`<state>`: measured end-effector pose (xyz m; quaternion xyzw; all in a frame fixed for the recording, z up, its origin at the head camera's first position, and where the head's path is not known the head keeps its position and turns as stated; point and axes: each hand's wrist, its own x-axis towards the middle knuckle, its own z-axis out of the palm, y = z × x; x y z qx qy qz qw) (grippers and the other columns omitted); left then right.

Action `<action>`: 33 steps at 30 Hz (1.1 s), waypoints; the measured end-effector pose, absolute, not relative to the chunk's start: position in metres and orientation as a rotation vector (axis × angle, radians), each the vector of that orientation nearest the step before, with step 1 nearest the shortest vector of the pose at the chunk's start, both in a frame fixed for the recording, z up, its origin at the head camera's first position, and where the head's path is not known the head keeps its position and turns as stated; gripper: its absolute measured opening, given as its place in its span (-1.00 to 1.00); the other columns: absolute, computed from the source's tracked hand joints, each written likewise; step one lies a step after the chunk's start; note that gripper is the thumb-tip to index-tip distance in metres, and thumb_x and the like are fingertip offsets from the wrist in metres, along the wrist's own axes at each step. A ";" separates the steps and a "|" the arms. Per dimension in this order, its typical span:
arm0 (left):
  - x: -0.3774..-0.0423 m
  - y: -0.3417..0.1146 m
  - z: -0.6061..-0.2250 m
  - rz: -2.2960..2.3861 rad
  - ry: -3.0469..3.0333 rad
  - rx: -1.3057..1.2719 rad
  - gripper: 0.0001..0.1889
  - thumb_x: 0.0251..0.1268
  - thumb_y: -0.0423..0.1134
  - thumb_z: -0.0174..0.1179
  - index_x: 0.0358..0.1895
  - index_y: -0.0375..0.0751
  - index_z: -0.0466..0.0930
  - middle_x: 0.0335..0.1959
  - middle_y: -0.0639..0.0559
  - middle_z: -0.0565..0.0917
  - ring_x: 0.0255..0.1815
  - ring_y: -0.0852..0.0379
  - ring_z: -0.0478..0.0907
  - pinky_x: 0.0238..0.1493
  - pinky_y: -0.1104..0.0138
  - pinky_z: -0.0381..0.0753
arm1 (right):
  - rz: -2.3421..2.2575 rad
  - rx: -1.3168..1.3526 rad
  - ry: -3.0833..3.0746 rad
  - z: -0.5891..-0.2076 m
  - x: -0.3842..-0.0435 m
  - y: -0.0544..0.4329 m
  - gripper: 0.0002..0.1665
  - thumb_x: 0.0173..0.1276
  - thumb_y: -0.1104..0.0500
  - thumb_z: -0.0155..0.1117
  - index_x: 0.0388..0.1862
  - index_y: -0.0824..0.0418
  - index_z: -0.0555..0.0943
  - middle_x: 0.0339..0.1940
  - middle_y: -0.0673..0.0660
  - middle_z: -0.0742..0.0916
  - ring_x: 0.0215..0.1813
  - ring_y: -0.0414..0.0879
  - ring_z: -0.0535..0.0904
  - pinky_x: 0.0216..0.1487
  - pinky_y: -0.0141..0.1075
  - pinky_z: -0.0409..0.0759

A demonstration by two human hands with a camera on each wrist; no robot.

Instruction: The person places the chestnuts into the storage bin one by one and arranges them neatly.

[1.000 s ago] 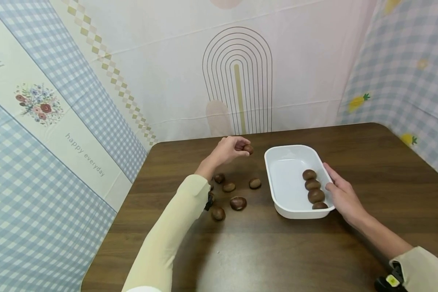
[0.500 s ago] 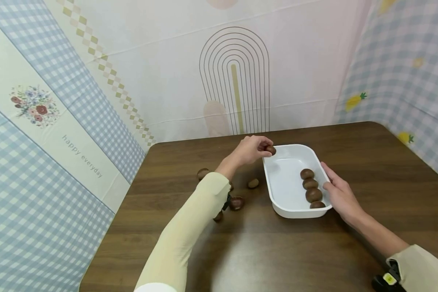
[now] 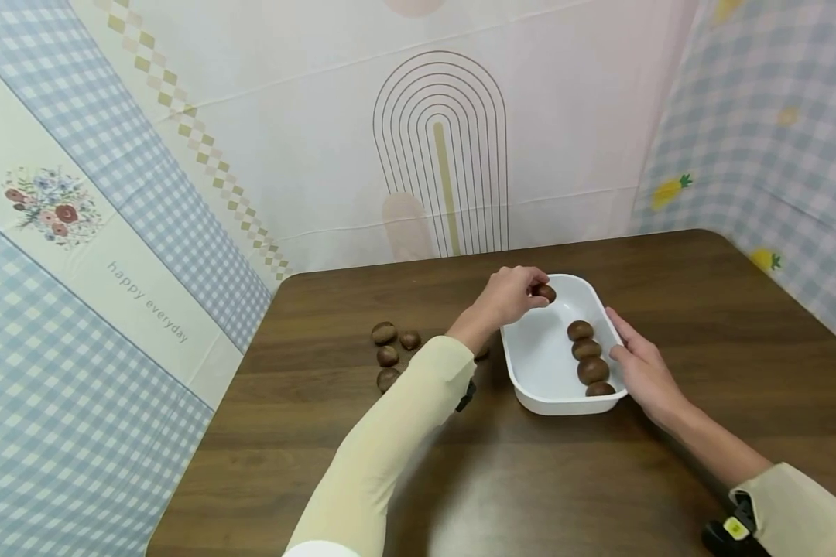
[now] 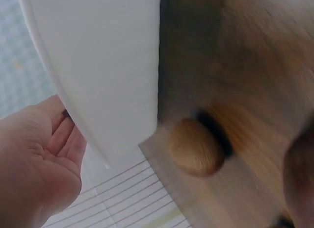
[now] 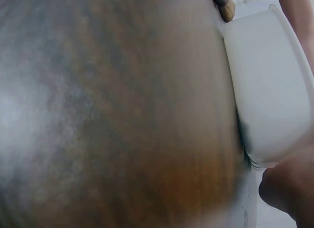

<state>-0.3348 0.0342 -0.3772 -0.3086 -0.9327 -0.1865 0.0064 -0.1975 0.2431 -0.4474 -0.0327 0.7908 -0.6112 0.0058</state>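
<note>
I judge that I am at the step of putting one more chestnut point(image 3: 545, 293) into the white dish point(image 3: 538, 356): my left hand point(image 3: 507, 298) holds it over the far left corner, thumb and fingertips pinching it, though I cannot tell how high it hangs. The next move, I think, calls for lowering it to the bare bottom and easing my fingers apart. My right hand point(image 3: 644, 375) grips the dish's right side, thumb at the rim and fingers along the outside, which should keep it steady. Inside, four chestnuts point(image 3: 587, 350) sit in a line near the right wall, and the left part is bare. On the table point(image 3: 306, 433), well left of the dish, at least four loose chestnuts point(image 3: 384, 333) lie close together; another chestnut point(image 4: 196, 147) lies nearer the dish, mostly hidden by my left sleeve point(image 3: 369, 456) in the head view
</note>
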 end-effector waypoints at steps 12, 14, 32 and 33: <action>-0.324 0.061 -0.384 -0.550 -2.952 -0.674 -0.59 0.51 0.00 0.36 0.33 0.06 0.69 0.20 0.17 0.74 0.17 0.17 0.67 0.15 0.38 0.61 | -1.885 -0.104 2.517 -0.447 -0.197 0.244 -0.24 0.69 0.32 -0.33 0.79 0.14 -0.15 0.76 0.31 0.07 0.61 0.34 0.15 0.01 -0.63 0.45; -0.322 0.065 -0.385 -0.537 -2.961 -0.640 -0.59 0.51 0.02 0.35 0.33 0.09 0.69 0.20 0.19 0.74 0.16 0.17 0.68 0.12 0.38 0.62 | -1.886 -0.108 2.524 -0.447 -0.197 0.244 -0.24 0.70 0.32 -0.32 0.79 0.15 -0.14 0.75 0.32 0.08 0.60 0.34 0.16 0.00 -0.63 0.45; -0.320 0.088 -0.404 -0.437 -2.992 -0.619 -0.78 0.45 0.02 0.42 0.05 0.13 0.81 -0.23 0.33 0.71 -0.20 0.35 0.54 -0.15 0.51 0.50 | -1.912 -0.127 2.545 -0.448 -0.195 0.242 -0.24 0.69 0.33 -0.27 0.79 0.14 -0.08 0.73 0.33 0.14 0.53 0.19 0.31 -0.02 -0.56 0.56; -0.320 0.088 -0.405 -0.441 -2.991 -0.616 -0.80 0.45 0.01 0.42 0.02 0.12 0.81 -0.27 0.33 0.70 -0.23 0.35 0.54 -0.17 0.51 0.50 | -1.911 -0.125 2.545 -0.448 -0.195 0.242 -0.24 0.69 0.32 -0.27 0.79 0.13 -0.08 0.73 0.33 0.14 0.53 0.19 0.32 -0.03 -0.55 0.57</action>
